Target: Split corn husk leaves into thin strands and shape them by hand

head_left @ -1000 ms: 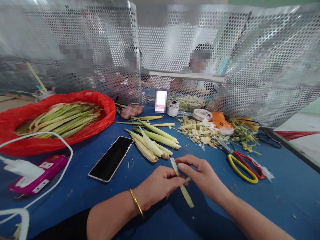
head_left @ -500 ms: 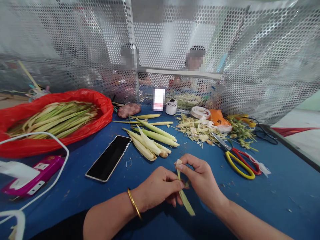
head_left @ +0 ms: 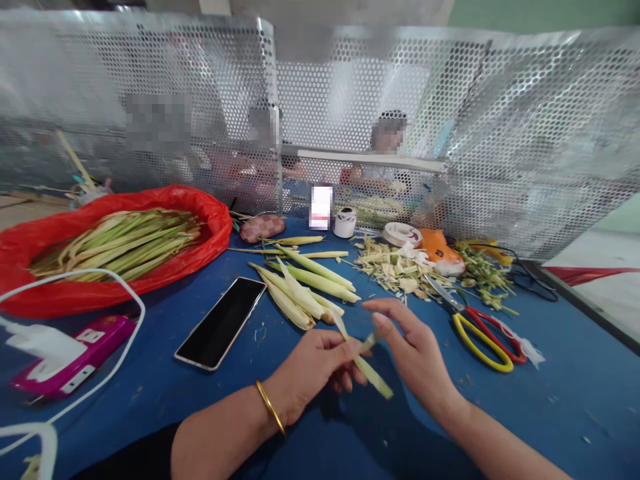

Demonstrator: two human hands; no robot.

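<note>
left hand (head_left: 320, 363) is closed on the leaf strip (head_left: 375, 381), pinched between thumb and fingers just over the bench (head_left: 550, 407). the strip's long axis slants from up-left, near the stalks (head_left: 305, 287), down to the right, passing between both hands. my right hand (head_left: 417, 350) sits just beside it on the right, fingers loose and spread, tips close to the strip's upper half. phone (head_left: 220, 323) lies to the left and scissors (head_left: 483, 337) to the right, both apart, and nothing stands between.

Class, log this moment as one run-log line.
left hand: pinching leaf strip | right hand: open, beside strip | scissors: lying right of hands
</note>
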